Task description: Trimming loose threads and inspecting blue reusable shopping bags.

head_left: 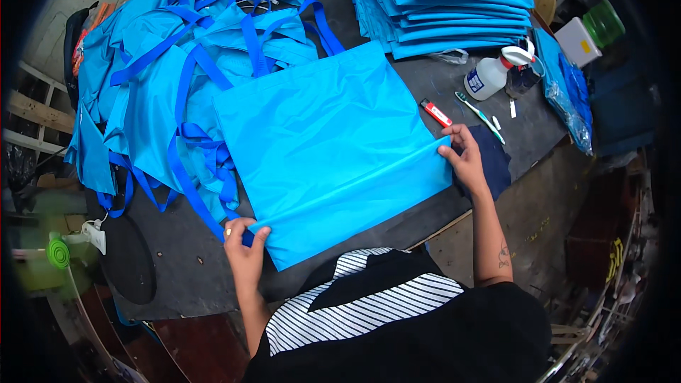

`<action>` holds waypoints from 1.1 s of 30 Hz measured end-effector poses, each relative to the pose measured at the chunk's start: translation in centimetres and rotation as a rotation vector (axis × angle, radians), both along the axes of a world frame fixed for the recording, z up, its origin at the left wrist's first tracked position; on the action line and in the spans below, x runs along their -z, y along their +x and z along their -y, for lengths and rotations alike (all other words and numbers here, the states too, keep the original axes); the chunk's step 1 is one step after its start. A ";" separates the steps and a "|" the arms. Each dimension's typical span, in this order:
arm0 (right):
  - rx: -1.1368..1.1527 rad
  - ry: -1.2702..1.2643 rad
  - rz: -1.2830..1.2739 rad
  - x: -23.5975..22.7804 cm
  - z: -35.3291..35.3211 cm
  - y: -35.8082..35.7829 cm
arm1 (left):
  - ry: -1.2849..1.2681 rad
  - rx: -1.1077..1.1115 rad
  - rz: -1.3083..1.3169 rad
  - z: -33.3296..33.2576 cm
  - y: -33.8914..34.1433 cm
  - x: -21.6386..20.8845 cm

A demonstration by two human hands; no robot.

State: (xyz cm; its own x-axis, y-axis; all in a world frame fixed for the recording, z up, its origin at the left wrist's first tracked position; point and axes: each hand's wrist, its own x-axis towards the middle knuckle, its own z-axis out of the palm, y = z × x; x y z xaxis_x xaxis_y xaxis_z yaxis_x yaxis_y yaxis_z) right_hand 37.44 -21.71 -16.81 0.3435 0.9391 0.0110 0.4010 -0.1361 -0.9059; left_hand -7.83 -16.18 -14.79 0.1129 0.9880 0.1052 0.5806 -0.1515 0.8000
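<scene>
A light blue tote bag (319, 149) lies flat on the dark table in front of me, its surface lightly creased. My left hand (245, 245) pinches the bag's left edge near its lower corner, thumb on top. On the opposite edge, my right hand (463, 156) grips the fabric between thumb and fingers. A raised fold runs across the bag from one hand to the other. Darker blue straps (186, 128) lie along its left side, and just beyond my right hand is a red utility knife or lighter-like object (435, 113).
Loose blue bags (142, 99) with straps heap at the left; a folded stack (447, 7) stands at the back. To the right are a white spray bottle (489, 74), a toothbrush (480, 118) and a dark cloth (491, 163). A green fan (58, 250) is at the lower left.
</scene>
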 end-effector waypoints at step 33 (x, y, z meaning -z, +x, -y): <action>0.255 -0.123 0.463 1.3 -21.5 -2.6 | 0.579 -0.285 -0.573 -19.9 3.9 -1.5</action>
